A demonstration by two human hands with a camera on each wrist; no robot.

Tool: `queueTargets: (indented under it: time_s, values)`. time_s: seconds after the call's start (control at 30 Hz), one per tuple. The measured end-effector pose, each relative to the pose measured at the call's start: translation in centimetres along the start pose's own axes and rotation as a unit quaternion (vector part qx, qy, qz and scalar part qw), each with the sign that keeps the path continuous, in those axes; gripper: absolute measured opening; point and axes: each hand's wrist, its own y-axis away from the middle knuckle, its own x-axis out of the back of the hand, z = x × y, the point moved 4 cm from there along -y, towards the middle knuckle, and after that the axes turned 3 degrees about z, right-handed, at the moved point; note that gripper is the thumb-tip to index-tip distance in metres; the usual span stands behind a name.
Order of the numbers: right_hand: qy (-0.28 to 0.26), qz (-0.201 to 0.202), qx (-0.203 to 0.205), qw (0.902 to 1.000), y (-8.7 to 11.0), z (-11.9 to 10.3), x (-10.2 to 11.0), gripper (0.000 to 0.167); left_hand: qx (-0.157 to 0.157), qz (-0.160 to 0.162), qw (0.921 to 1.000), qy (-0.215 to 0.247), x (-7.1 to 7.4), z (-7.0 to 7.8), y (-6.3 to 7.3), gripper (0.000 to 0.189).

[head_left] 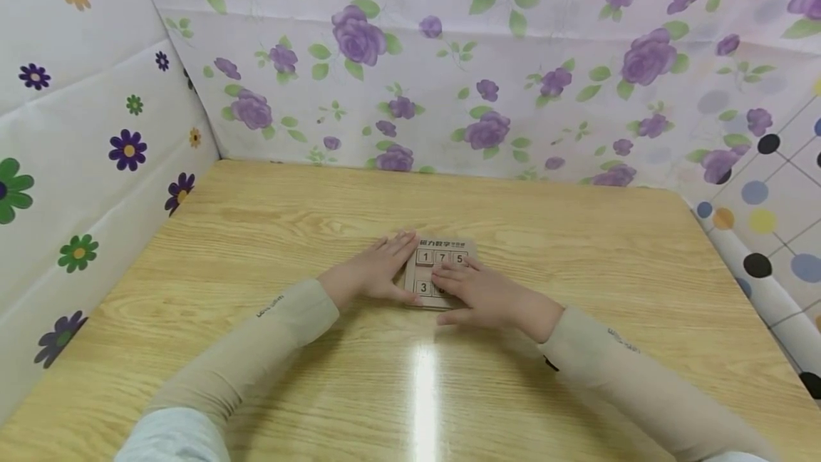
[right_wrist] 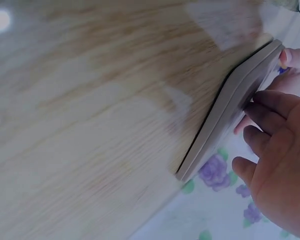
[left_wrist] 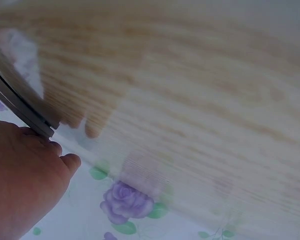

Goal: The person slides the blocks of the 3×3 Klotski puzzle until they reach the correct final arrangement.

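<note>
A small flat number slide puzzle (head_left: 473,247) lies on the table, with dark printed characters along its far edge. Tiles 1 (head_left: 425,257), 7 (head_left: 442,257) and 5 (head_left: 459,259) form its far row; tile 3 (head_left: 423,288) is in the near row. My left hand (head_left: 375,273) holds the puzzle's left side, fingers by the far corner and thumb at the near corner. Over its right part reaches my right hand (head_left: 490,296), with extended fingertips touching the tiles and covering some of them. In the right wrist view, these fingers (right_wrist: 267,117) meet the puzzle's top face.
The wood-grain table (head_left: 308,219) reflects a bright streak of light near its front. Behind it hangs a purple-flowered cloth (head_left: 398,77). A flower-patterned cloth (head_left: 83,120) borders the left, a dotted one (head_left: 779,234) the right.
</note>
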Motion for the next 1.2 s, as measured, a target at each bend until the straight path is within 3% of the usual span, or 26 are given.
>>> queueTargets:
  time_s: [0.4, 0.63, 0.9, 1.2]
  values:
    - [0.009, 0.02, -0.005, 0.9997, -0.9, 0.2, 0.4, 0.079, 0.001, -0.006, 1.0, 0.002, -0.3, 0.1, 0.0, 0.115]
    - [0.02, 0.006, -0.015, 0.9997, -2.0, 0.2, 0.4, 0.081, -0.006, -0.008, 0.9999, 0.005, -0.5, 0.2, -0.2, 0.118]
    - [0.023, -0.014, -0.013, 0.9996, -1.4, -0.6, 0.1, 0.084, -0.015, 0.0, 0.9999, -0.004, 0.0, 0.3, -0.2, 0.115]
    - [0.007, -0.003, 0.0, 1.0, -0.5, -1.2, 0.1, 0.083, -0.01, 0.009, 0.9999, 0.002, 0.1, 0.1, 0.0, 0.116]
